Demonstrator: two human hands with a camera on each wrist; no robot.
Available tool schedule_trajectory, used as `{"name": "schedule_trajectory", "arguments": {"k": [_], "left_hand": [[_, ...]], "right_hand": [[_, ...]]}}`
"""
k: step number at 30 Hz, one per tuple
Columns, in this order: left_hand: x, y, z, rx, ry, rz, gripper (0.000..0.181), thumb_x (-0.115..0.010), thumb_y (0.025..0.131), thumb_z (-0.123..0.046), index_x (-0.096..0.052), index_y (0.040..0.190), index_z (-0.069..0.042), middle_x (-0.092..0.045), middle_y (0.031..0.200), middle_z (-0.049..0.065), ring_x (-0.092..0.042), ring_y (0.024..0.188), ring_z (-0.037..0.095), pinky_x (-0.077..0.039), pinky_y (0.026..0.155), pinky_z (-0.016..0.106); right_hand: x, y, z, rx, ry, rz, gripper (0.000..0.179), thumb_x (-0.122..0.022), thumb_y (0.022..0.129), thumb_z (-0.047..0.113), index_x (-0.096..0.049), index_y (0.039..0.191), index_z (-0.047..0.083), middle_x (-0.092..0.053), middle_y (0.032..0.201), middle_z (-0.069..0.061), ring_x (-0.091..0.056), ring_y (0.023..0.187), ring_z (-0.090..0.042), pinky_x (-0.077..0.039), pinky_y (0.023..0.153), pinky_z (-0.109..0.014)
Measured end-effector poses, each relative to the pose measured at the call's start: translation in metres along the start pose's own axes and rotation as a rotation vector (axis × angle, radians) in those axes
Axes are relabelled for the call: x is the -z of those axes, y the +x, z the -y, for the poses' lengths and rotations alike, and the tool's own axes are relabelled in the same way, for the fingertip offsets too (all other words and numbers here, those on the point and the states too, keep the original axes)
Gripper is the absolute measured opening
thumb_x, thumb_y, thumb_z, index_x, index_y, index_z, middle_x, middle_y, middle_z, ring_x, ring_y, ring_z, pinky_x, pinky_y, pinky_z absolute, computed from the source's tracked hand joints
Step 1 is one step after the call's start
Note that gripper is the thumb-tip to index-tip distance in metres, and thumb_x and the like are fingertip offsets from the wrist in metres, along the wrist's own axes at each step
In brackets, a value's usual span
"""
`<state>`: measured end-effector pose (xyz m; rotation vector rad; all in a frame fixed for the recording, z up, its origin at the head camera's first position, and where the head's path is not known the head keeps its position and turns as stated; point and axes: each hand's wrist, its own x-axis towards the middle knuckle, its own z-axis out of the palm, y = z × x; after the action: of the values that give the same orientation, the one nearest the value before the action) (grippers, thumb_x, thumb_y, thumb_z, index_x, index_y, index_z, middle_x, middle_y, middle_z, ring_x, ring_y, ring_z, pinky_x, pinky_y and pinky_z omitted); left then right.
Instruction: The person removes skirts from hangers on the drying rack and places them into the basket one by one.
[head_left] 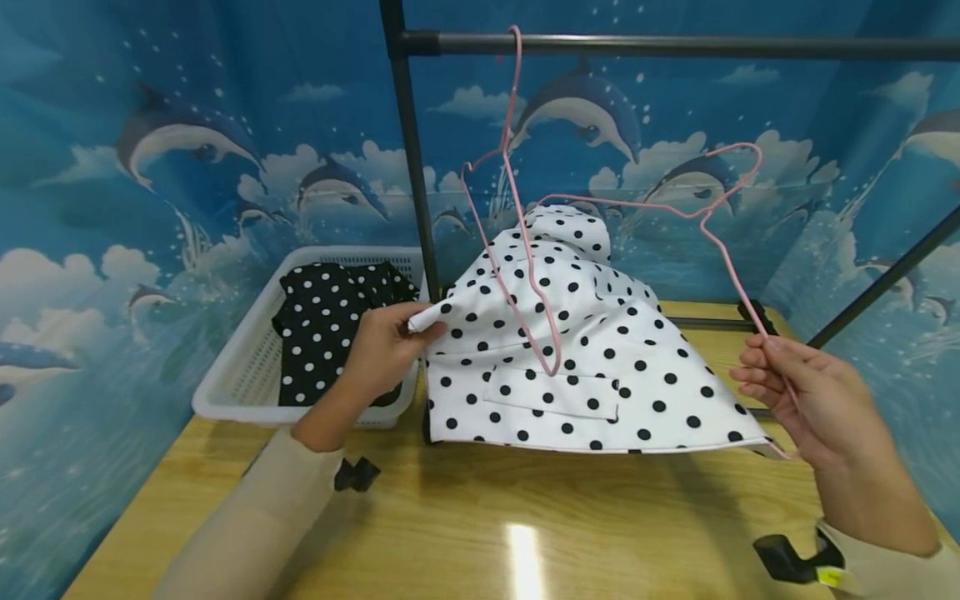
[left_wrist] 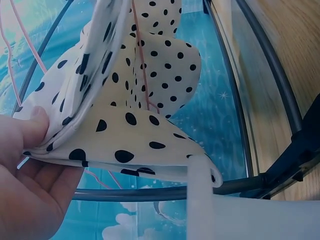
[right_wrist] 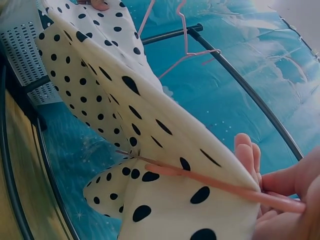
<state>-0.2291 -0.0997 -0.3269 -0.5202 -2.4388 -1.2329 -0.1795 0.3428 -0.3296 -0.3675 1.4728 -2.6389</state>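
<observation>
A white garment with black polka dots (head_left: pixel 600 346) hangs spread between my hands, its hem towards me. My left hand (head_left: pixel 382 346) pinches its left edge between thumb and fingers. In the left wrist view, the cloth (left_wrist: pixel 125 132) opens into a hollow with a thin pink bar inside. My right hand (head_left: pixel 832 404) holds a pink hanger (head_left: pixel 729 267) by one side, hook upward. In the right wrist view, that hanger (right_wrist: pixel 225 186) runs from my fingers into the garment's opening. The hanger's far arm passes behind the cloth in the head view.
Another pink hanger (head_left: pixel 517 192) hangs from the dark rack's top rail (head_left: pixel 675 47), in front of the garment. At left stands a white plastic basket (head_left: pixel 240 367) with a black garment with white dots (head_left: pixel 322 325). The wooden table (head_left: pixel 600 517) lies below.
</observation>
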Motion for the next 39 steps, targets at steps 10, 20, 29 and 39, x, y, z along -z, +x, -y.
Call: {"name": "schedule_trajectory", "arguments": {"k": [10,20,29,39], "left_hand": [[-0.007,-0.01,-0.005,-0.069,-0.049,0.017,0.015,-0.074,0.084,-0.002,-0.074,0.099,-0.002,-0.071,0.086,0.009,-0.049,0.06,0.016,-0.043,0.056,0.028],[-0.008,-0.021,-0.031,-0.209,-0.086,0.057,0.01,-0.075,0.083,-0.002,-0.074,0.092,-0.002,-0.068,0.077,0.004,-0.045,0.057,0.011,-0.04,0.05,0.023],[-0.01,-0.033,-0.048,-0.289,-0.151,0.102,0.005,-0.073,0.085,-0.003,-0.073,0.09,-0.003,-0.064,0.073,0.0,-0.045,0.056,0.007,-0.04,0.048,0.022],[-0.012,-0.043,-0.068,-0.449,-0.213,0.112,0.011,-0.075,0.081,0.0,-0.072,0.092,-0.001,-0.068,0.077,0.004,-0.055,0.061,0.005,-0.048,0.053,0.019]], "right_hand": [[0.004,-0.002,0.003,0.004,-0.049,-0.035,0.033,-0.035,0.105,0.007,-0.067,0.107,-0.002,-0.069,0.091,-0.012,-0.071,0.08,-0.021,-0.057,0.068,-0.028],[0.002,0.0,0.002,-0.003,-0.015,-0.039,0.033,-0.036,0.105,0.007,-0.067,0.107,-0.003,-0.069,0.09,-0.013,-0.071,0.079,-0.022,-0.057,0.068,-0.028],[-0.001,0.002,0.001,-0.023,-0.022,-0.054,0.031,-0.038,0.105,0.009,-0.068,0.106,-0.002,-0.069,0.091,-0.012,-0.071,0.079,-0.022,-0.057,0.068,-0.028],[-0.003,0.001,0.0,-0.016,-0.039,-0.065,0.03,-0.039,0.104,0.009,-0.067,0.106,-0.002,-0.068,0.089,-0.012,-0.07,0.077,-0.022,-0.057,0.065,-0.028]]}}
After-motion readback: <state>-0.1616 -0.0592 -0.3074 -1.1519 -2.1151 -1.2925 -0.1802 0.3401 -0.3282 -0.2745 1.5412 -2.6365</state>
